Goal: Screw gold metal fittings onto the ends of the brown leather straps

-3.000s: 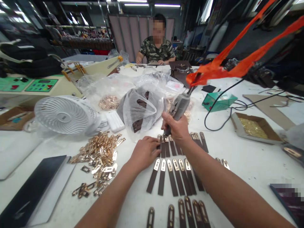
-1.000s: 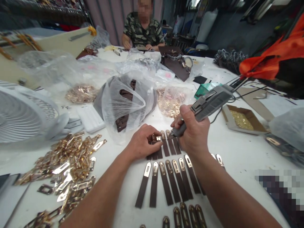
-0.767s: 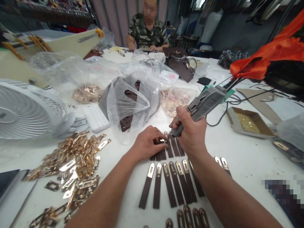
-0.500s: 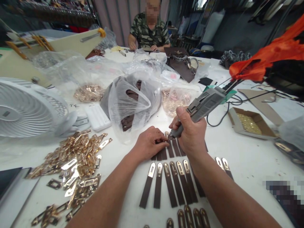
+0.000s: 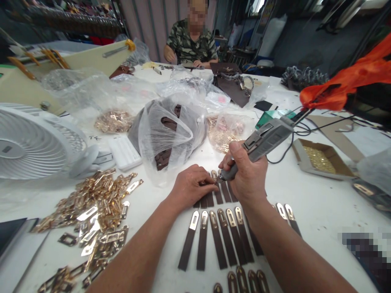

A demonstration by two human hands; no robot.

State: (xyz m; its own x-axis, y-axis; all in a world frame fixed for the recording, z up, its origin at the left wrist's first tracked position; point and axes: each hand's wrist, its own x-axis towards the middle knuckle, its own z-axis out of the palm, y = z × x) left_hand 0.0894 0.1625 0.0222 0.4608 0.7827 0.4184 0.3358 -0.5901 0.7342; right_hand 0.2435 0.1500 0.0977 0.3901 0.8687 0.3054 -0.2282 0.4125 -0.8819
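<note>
My right hand [image 5: 249, 173] is wrapped around a grey electric screwdriver [image 5: 269, 136], which slants down to the left. Its tip meets the upper row of brown straps [image 5: 218, 196] close to my left fingertips. With thumb and fingers pinched, my left hand [image 5: 189, 185] holds the end of a strap there; the fingers hide most of that piece. Gold metal plates [image 5: 214, 175] cap the straps. Nearer to me lies a second row of plated straps [image 5: 217, 244], partly covered by my right forearm. More strap ends [image 5: 242, 278] show at the bottom edge.
Loose gold plates [image 5: 100, 203] are heaped at left, by a white fan [image 5: 39, 142]. A plastic bag [image 5: 171, 138] of brown pieces stands ahead. At right is a cardboard box [image 5: 339, 173] of small gold parts. Orange cloth [image 5: 336, 89] wraps the screwdriver's upper end. A person [image 5: 192, 44] sits opposite.
The screwdriver and my right hand have shifted very slightly, with the tip a touch lower by my left fingers. My left hand keeps its pinch. The view has moved a little.
</note>
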